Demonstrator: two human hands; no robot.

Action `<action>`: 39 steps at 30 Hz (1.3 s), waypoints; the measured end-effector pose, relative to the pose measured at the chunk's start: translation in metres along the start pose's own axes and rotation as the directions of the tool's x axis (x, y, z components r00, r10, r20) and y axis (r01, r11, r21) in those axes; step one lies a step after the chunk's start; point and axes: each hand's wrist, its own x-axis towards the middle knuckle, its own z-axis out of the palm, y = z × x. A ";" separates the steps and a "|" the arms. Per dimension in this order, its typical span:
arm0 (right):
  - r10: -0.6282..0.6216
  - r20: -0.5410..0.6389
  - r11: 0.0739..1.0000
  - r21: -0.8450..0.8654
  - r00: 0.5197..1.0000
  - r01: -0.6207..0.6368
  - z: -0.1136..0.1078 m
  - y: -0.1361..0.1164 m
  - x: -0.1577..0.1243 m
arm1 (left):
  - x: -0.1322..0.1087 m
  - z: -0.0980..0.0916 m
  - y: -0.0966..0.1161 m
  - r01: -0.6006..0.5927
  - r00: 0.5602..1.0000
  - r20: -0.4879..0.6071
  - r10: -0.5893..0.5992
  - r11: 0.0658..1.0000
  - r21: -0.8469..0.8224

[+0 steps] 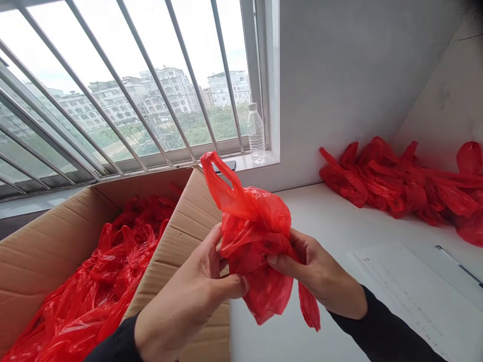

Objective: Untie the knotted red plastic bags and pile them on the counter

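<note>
Between my two hands is a crumpled red plastic bag (260,251), held up above the white table. One handle loop sticks up at its top left, and another strip hangs down at the lower right. My left hand (204,286) grips the bag's left side, thumb in front and fingers partly hidden behind it. On the right side, my right hand (313,266) pinches the bag with its thumb pressed on the front. Whether anything is inside the bag cannot be made out.
An open cardboard box (181,241) full of red plastic bags (109,266) stands at the left. More red bags (400,186) lie along the wall at the right. A paper sheet (407,286) and a pen (460,266) rest on the table (313,211). A clear bottle (256,136) stands on the windowsill.
</note>
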 end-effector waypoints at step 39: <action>-0.003 -0.039 0.997 0.077 0.999 0.006 -0.002 0.009 0.001 | 0.002 -0.002 -0.008 -0.046 0.999 0.019 0.045 0.997 0.061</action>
